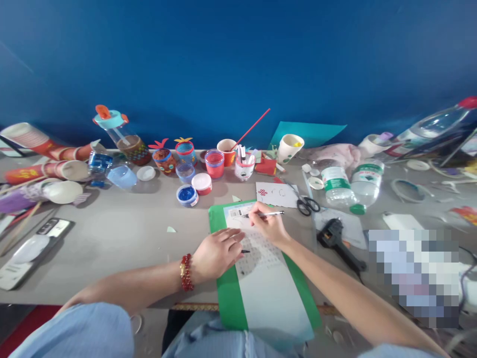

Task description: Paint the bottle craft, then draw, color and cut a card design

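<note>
My right hand (269, 224) grips a pen (272, 214) with a white barrel, its tip at a small drawing near the top of a white sheet of paper (276, 298). Below the drawing are faint rows of marks. The sheet lies on a green board (228, 293) that overhangs the table's front edge. My left hand (219, 251), with a red bead bracelet, rests on the sheet's left side, its fingers bent over the paper. A black pen cap (245, 251) pokes out by its thumb; the rest of it is hidden under the hand.
Behind the board stand paint pots (187, 196), decorated cups (164, 163) and a cup of markers (245, 166). Scissors (308, 206), a drawn-on card (276, 194), a glue gun (335, 238) and plastic bottles (367, 181) lie right. A phone (35, 253) lies left.
</note>
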Motion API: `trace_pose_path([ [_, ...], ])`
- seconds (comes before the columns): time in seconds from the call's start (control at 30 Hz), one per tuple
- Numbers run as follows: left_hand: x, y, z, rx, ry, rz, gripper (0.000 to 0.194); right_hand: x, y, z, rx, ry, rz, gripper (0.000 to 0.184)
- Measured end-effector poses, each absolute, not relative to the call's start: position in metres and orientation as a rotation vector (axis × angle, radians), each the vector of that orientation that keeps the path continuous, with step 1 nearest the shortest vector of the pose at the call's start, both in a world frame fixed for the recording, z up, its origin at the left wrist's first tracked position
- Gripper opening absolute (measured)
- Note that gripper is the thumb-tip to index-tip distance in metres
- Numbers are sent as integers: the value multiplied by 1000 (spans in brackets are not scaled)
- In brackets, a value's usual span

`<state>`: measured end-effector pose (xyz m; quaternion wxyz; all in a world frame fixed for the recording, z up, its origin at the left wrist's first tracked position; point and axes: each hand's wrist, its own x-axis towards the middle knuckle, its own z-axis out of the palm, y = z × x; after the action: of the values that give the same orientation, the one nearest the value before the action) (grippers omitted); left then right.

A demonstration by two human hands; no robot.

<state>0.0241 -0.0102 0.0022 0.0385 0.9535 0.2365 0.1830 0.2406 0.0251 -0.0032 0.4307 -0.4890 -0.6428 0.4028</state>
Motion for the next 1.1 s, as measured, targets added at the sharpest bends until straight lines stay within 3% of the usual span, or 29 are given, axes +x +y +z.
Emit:
trace_pose_path([
  [1.1, 23, -10, 2, 2913, 707, 543, 19, 247, 19, -7, -1234, -1584, 974, 20],
])
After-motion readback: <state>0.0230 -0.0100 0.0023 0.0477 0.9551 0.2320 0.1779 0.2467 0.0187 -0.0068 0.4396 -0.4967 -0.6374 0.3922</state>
